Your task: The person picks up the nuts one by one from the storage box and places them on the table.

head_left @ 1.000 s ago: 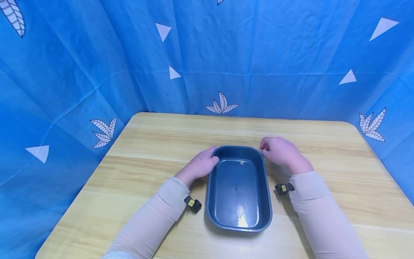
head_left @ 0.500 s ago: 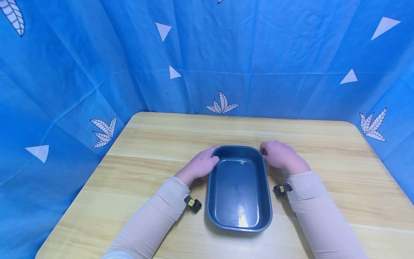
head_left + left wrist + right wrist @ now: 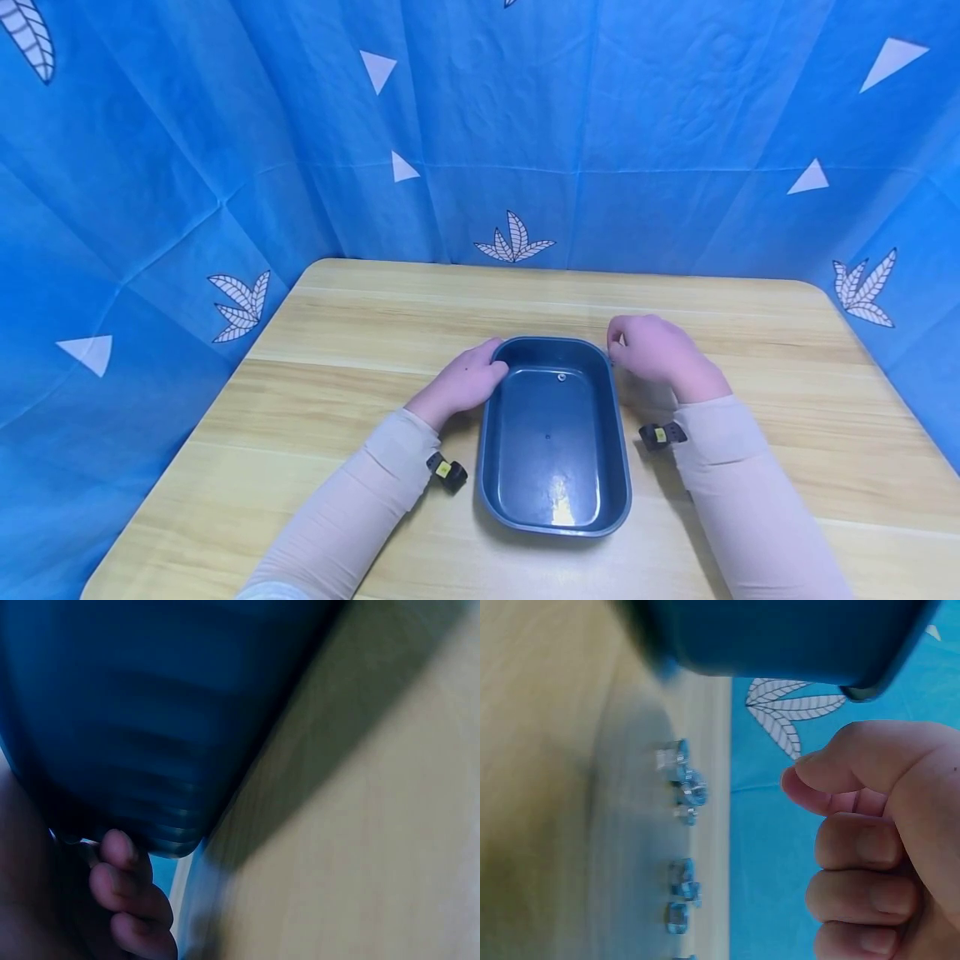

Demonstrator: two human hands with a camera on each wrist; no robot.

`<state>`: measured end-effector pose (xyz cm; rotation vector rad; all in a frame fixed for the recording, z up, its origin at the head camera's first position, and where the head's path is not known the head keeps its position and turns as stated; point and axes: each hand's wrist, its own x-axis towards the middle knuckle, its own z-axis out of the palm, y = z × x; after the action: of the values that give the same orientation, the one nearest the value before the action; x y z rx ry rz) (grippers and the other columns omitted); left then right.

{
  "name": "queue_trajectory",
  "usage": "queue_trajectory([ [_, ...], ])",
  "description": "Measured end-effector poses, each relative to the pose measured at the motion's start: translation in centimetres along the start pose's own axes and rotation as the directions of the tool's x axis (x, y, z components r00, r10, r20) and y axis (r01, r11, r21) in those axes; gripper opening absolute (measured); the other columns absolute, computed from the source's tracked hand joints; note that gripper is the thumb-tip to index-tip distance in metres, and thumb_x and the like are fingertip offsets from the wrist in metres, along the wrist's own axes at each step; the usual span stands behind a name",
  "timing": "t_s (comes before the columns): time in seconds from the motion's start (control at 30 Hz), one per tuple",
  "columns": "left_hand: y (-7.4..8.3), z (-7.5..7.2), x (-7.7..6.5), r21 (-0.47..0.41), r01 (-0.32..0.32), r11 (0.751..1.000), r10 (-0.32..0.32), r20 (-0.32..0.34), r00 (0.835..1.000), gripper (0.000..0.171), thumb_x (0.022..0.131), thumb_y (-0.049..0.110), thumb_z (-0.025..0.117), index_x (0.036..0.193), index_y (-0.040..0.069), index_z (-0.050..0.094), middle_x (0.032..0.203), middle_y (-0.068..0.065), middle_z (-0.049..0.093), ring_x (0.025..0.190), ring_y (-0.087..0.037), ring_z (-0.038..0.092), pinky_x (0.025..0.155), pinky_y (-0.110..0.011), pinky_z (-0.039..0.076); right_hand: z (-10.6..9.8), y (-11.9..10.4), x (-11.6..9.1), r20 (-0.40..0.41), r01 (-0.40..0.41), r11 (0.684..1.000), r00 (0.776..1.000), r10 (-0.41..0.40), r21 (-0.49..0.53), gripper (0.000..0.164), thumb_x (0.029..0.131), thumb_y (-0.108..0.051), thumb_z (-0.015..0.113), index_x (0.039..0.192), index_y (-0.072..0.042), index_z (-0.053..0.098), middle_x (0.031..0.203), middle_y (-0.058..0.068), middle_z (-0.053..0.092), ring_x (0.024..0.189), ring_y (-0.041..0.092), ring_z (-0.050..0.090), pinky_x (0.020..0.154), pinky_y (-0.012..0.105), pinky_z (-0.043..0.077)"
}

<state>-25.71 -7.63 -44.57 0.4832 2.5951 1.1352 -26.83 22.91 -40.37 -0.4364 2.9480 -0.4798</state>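
Observation:
A dark blue rectangular plastic tray [image 3: 547, 475] stands on the table, with one tiny shiny ring-shaped metal piece [image 3: 561, 377] inside near its far end. My left hand [image 3: 465, 379] grips the tray's far left corner, thumb over the rim; in the left wrist view its curled fingers [image 3: 127, 889] lie outside the wall. Just beyond the far right corner is my right hand [image 3: 656, 350], raised above the table. Its thumb and forefinger tips meet and the other fingers curl in; nothing shows between the tips. Several small shiny metal pieces [image 3: 692, 789] lie on the table below it.
The wooden table [image 3: 360, 333] reaches back to a blue curtain [image 3: 495, 125] printed with white leaves and triangles. Each wrist wears a small black camera, the left camera [image 3: 447, 472] close to the tray's left side.
The right hand dips towards the table by the tray's far right corner, then rises and shifts slightly right. The left hand and tray stay put.

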Motion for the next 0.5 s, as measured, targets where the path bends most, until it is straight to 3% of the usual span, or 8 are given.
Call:
queue_trajectory([
  [0.27, -0.1, 0.0, 0.1, 0.001, -0.006, 1.0, 0.006, -0.001, 1.0, 0.035, 0.101, 0.03, 0.04, 0.13, 0.018, 0.057, 0.118, 0.001, 0.062, 0.107, -0.022, 0.057, 0.098, -0.049, 0.048, -1.1, -0.8, -0.6, -0.083, 0.041, 0.999, 0.996, -0.038, 0.027, 0.015, 0.098, -0.012, 0.047, 0.098, -0.009, 0.062, 0.073, 0.002, 0.058, 0.062, 0.019, 0.052, 0.067, 0.041, 0.046],
  [0.5, -0.2, 0.1, 0.1, 0.003, -0.008, 1.0, 0.008, -0.003, 1.0, 0.033, 0.101, 0.03, 0.04, 0.127, 0.018, 0.057, 0.114, 0.002, 0.062, 0.104, -0.022, 0.057, 0.096, -0.048, 0.048, -1.9, -1.2, -1.1, -0.168, 0.074, 0.997, 0.983, -0.068, 0.031, 0.016, 0.103, -0.013, 0.05, 0.108, -0.006, 0.063, 0.079, 0.005, 0.062, 0.059, 0.018, 0.054, 0.073, 0.046, 0.05],
])
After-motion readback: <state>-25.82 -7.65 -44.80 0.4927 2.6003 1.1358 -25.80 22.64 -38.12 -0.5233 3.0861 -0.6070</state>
